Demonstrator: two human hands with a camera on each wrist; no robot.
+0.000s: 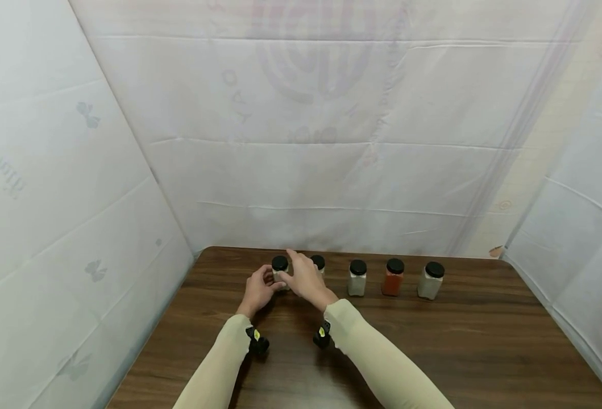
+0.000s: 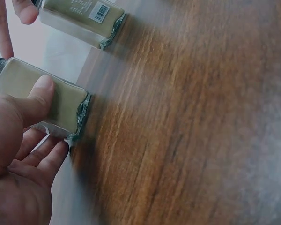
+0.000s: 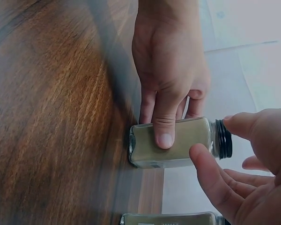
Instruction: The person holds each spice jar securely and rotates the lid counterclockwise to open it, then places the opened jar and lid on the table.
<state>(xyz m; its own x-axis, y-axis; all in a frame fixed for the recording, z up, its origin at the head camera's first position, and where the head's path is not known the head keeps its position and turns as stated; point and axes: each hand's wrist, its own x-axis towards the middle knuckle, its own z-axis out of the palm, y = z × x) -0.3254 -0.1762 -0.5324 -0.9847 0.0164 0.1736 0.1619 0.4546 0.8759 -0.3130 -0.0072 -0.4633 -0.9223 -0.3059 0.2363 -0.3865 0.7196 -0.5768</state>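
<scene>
A square-shouldered clear glass jar of olive-tan powder [image 3: 189, 135] with a ribbed black lid [image 3: 224, 139] stands upright near the desk's [image 1: 434, 352] far left corner. The left hand [image 1: 258, 291] holds it in a narrow grip, thumb flat on one smooth face; the right hand's [image 1: 307, 279] grip is wide, fingers spread about the lid, one touching it. Just beside, a matching second jar [image 2: 77, 18] carries a white barcode [image 2: 99, 12] and print too small to read. Rightward along the dark, streaky wood-grain desk's far edge stand a pale-filled jar [image 1: 357, 283], an orange-red-filled jar [image 1: 392, 283] and another pale-filled one [image 1: 430, 285].
</scene>
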